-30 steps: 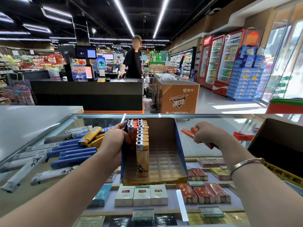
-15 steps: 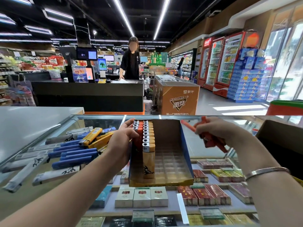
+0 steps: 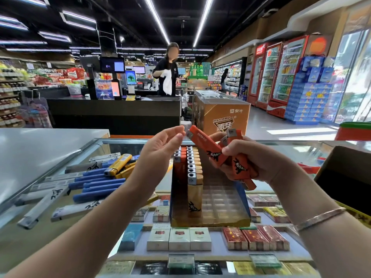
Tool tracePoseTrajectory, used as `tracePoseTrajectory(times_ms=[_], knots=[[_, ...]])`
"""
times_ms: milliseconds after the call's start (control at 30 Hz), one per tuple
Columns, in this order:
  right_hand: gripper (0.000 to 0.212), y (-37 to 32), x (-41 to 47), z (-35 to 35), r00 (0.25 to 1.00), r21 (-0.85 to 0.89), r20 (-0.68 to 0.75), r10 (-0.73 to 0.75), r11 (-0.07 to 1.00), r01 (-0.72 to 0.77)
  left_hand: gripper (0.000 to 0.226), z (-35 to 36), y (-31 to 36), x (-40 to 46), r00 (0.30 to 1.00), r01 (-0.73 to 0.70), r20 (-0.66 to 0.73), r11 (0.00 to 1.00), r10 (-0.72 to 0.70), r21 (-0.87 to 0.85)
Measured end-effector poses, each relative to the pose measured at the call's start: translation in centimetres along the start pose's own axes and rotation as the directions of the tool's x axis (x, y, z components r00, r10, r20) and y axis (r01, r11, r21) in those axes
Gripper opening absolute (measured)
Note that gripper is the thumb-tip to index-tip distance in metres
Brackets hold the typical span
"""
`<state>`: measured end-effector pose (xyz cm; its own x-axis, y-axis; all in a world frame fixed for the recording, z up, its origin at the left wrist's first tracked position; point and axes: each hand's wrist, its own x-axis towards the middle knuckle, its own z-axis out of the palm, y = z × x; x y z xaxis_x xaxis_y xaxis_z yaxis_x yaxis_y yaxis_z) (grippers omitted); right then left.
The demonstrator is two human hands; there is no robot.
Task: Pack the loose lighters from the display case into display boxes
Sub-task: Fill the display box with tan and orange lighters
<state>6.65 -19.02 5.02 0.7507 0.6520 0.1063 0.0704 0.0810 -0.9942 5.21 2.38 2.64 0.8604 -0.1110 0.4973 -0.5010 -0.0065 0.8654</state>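
A blue and gold display box (image 3: 224,212) stands on the glass display case (image 3: 80,149), its left rows filled with upright orange and tan lighters (image 3: 190,167). My right hand (image 3: 253,159) grips a bunch of orange lighters (image 3: 220,155) above the box, one sticking out up and left. My left hand (image 3: 160,151) hovers just left of that lighter's metal tip, fingers relaxed, holding nothing. Loose blue, yellow and white lighters (image 3: 94,183) lie on the glass to the left.
Cigarette packs (image 3: 178,238) fill the shelf under the glass. A dark open carton (image 3: 347,177) sits at the right edge. Behind the case are a black checkout counter (image 3: 114,115), a person with a white bag, an orange freezer (image 3: 222,115) and drink fridges.
My left hand let go of the box and rose toward the orange lighters. My right hand moved left and nearer with the bunch, over the box.
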Motion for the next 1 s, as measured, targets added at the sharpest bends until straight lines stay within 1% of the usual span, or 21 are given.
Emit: tracePoseTrajectory(times_ms=[67,133,200,300,367,433,500,533,600,767,933,1000], knots=[[0.037,0.2,0.1,0.1,0.999,-0.007,0.046,0.014,1.0,-0.014,0.026,0.0,0.3,-0.1,0.998,-0.044,0.047,0.999,0.044,-0.005],[0.036,0.4,0.3,0.3,0.997,-0.019,0.08,0.02,1.0,-0.018,0.022,0.2,0.5,-0.2,0.995,-0.077,0.069,0.997,0.078,-0.016],[0.036,0.6,0.5,0.3,0.997,-0.015,0.079,0.016,1.0,-0.015,0.019,0.0,0.8,-0.1,0.993,-0.1,0.054,0.994,0.102,-0.032],[0.027,0.8,0.8,0.2,0.998,0.053,0.049,-0.049,0.998,0.046,0.015,-1.2,1.5,0.5,0.995,-0.095,0.002,0.99,0.096,-0.106],[0.024,0.9,0.9,0.1,0.997,0.05,0.007,-0.077,0.996,0.076,0.013,-2.3,2.1,0.9,0.994,-0.106,-0.027,0.989,0.103,-0.1],[0.023,1.1,1.1,0.0,0.996,0.01,-0.047,-0.077,0.997,0.077,0.011,-3.3,2.4,1.1,0.985,-0.167,-0.041,0.984,0.17,0.059],[0.022,1.4,1.3,0.0,0.993,-0.017,-0.094,-0.073,0.997,0.072,0.019,-3.9,2.5,1.2,0.968,-0.247,0.022,0.923,0.251,0.294],[0.021,1.5,1.3,0.0,0.991,-0.017,-0.111,-0.076,0.997,0.074,0.022,-4.0,2.5,1.2,0.963,-0.267,0.064,0.883,0.263,0.386],[0.021,1.7,1.5,0.0,0.988,0.007,-0.133,-0.081,0.997,0.083,0.023,-3.9,2.3,1.0,0.96,-0.281,0.131,0.825,0.249,0.491],[0.02,1.9,1.7,0.0,0.985,0.026,-0.151,-0.087,0.995,0.092,0.031,-2.9,1.7,0.6,0.938,-0.341,0.264,0.739,0.226,0.581],[0.022,1.8,1.6,0.0,0.985,0.039,-0.153,-0.085,0.995,0.092,0.02,-2.5,0.9,0.5,0.919,-0.386,0.334,0.64,0.207,0.664],[0.022,1.8,1.6,0.0,0.985,0.043,-0.15,-0.082,0.995,0.089,0.02,-2.5,0.8,0.5,0.91,-0.41,0.354,0.604,0.217,0.684]])
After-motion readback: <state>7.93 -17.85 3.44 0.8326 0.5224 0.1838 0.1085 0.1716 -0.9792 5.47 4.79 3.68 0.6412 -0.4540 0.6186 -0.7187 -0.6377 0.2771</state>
